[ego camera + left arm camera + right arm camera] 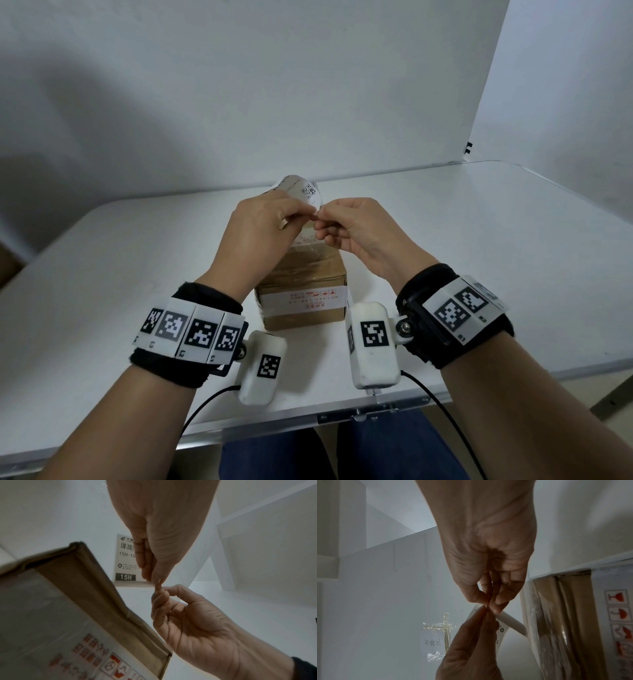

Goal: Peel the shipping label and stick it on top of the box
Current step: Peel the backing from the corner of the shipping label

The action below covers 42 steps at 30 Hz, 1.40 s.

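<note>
A brown cardboard box (301, 274) with clear tape and a red-printed white strip stands mid-table. Both hands are raised just above its far end. My left hand (307, 216) pinches a white shipping label (303, 192) that curls upward, its QR code showing. In the left wrist view the label (125, 561) hangs flat, with a barcode and "15H" in print, beside the box (68, 601). My right hand (321, 216) pinches the same corner of the label with thumb and forefinger, tips touching the left hand's. From the right wrist the pinch (489, 605) hides that corner; a white strip of label (511, 624) sticks out.
The white table (479, 257) stretches wide on both sides of the box; its front edge (342, 416) is close to my body. White backdrop panels (308, 85) stand behind. A taped paper note (435, 642) hangs on a panel.
</note>
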Motion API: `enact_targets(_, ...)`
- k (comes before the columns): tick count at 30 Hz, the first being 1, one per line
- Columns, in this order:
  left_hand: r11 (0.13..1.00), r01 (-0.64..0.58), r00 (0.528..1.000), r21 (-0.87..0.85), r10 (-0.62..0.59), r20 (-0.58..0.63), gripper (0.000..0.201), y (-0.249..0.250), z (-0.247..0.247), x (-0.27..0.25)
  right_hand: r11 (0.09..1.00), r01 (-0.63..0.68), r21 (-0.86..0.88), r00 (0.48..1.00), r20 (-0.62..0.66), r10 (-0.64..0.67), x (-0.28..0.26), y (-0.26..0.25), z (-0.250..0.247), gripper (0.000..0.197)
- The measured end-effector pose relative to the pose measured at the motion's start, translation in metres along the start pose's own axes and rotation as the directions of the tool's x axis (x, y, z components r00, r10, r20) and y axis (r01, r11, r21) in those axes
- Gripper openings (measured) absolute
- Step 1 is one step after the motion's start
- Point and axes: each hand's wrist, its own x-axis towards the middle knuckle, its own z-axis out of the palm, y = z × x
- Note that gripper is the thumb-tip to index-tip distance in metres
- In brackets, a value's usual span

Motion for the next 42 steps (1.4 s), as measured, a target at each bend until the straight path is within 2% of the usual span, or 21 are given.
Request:
enact_targets(11,0.994,0.075,0.994,-0.075,-0.068,0.086,0.011,0.006,-0.005,0.001,1.000,0.006,-0.020,1.000,0.019,-0.005,-0.001,0.006,-0.004,0.010)
enact_targets(14,0.996,0.085,0.988,-0.029,-0.081,0.129,0.012,0.007,-0.005,0.003,0.999,0.016,-0.045,1.000,0.015,-0.015,-0.002,0.007,-0.004,0.009)
enact_targets(17,0.994,0.083,0.979,0.073,-0.095,0.180,0.013,0.009,-0.006,0.008,0.988,0.054,-0.146,0.998,-0.006,-0.056,-0.002,0.008,-0.003,0.010)
enact_targets(23,0.939,-0.081,0.966,0.335,-0.009,0.258,0.016,0.019,-0.004,0.015,0.922,0.127,-0.365,0.990,-0.013,-0.142,-0.002,0.008,-0.003,0.016)
enact_targets(26,0.913,-0.168,0.948,0.371,0.047,0.314,0.012,0.021,-0.004,0.016,0.901,0.147,-0.409,0.987,0.005,-0.159,-0.004,0.009,-0.003,0.016)
enact_targets(29,0.914,-0.193,0.946,0.357,0.076,0.316,0.010,0.020,-0.003,0.015,0.895,0.147,-0.420,0.988,0.015,-0.155,-0.005,0.010,-0.004,0.019)
enact_targets(34,0.970,-0.104,0.972,0.221,0.052,0.230,0.010,0.015,0.001,0.011,0.915,0.153,-0.373,0.987,0.005,-0.163,-0.004,0.009,-0.004,0.022)
enact_targets(38,0.997,0.009,0.976,0.075,-0.025,0.215,0.007,0.014,0.001,0.009,0.933,0.142,-0.332,0.989,0.015,-0.145,-0.003,0.013,-0.006,0.020)
enact_targets(40,0.993,0.121,0.980,-0.011,-0.117,0.162,0.006,0.010,-0.002,0.010,0.956,0.111,-0.272,0.993,0.006,-0.114,-0.002,0.015,-0.008,0.023)
enact_targets(42,0.960,0.266,0.963,-0.091,-0.260,0.077,0.006,-0.002,-0.005,0.012,0.978,0.068,-0.198,0.997,-0.011,-0.072,-0.001,0.016,-0.012,0.023)
